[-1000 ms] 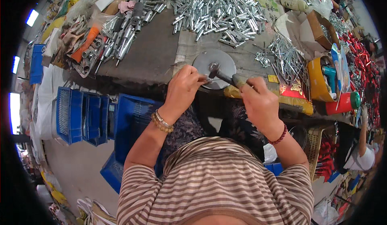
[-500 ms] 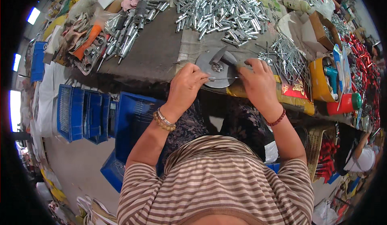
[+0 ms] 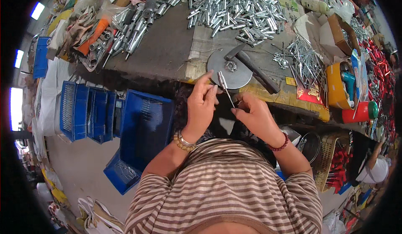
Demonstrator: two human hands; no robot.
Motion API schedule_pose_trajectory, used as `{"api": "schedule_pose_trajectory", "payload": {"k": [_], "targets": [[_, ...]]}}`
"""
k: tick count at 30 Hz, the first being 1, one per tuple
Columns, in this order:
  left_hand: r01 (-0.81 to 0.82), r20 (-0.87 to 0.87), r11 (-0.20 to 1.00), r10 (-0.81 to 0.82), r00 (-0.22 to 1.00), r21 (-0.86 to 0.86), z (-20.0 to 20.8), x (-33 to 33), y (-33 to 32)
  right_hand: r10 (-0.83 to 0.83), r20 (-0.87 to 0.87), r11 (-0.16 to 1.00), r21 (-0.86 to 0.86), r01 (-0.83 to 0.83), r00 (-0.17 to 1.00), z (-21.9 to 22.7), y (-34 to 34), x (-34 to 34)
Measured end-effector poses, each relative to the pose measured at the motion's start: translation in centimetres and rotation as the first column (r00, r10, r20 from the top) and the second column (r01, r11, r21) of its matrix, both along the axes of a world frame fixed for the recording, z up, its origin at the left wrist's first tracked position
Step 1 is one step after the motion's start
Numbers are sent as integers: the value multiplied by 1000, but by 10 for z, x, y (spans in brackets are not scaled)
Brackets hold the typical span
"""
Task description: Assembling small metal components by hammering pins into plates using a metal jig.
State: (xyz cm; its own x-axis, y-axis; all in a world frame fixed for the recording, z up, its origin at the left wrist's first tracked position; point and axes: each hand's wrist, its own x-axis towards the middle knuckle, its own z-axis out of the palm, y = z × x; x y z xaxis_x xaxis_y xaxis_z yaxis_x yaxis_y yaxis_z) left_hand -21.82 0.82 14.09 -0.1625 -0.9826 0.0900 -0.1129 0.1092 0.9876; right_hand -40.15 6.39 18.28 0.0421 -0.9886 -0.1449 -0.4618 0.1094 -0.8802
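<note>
My right hand pinches the lower end of a thin metal rod between thumb and fingers. A shiny cylindrical sleeve sits at the rod's upper end, which tilts away from me toward the bench. Beside the sleeve, my left hand has its forefinger and thumb apart, apparently without gripping it. Just beyond is a round grey metal disc with a small lumpy metal piece at its middle. A hammer lies with its head over the disc and its handle pointing right and toward me.
Many metal sleeves are heaped at the back of the bench. Thin rods lie to the right, near a yellow container. Tools and sockets lie at left. Blue bins stand below the bench's left edge.
The rod has swung from lying crosswise between both hands to pointing away from me. Both hands have come nearer my body; the left has loosened its pinch, and the hammer's handle is uncovered.
</note>
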Motion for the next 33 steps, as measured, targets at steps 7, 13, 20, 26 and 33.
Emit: {"api": "schedule_pose_trajectory", "payload": {"k": [7, 13, 20, 26, 33], "targets": [[94, -337, 943, 20, 941, 318, 1, 4, -1, -30, -9, 1000, -6, 30, 1000, -1, 4, 25], [4, -374, 944, 126, 919, 330, 10, 44, -4, -2, -49, 997, -82, -2, 999, -7, 4, 27], [-513, 25, 753, 554, 832, 413, -95, 204, 13, -249, 147, 960, -94, 264, 957, -26, -21, -15], [-685, 377, 430, 604, 702, 587, -239, 309, 52, -253, 140, 953, -136, 272, 957, -29, -22, -13], [-687, 344, 416, 641, 686, 595, -308, 325, 34, -279, 134, 942, -154, 298, 951, -34, -20, -16]]}}
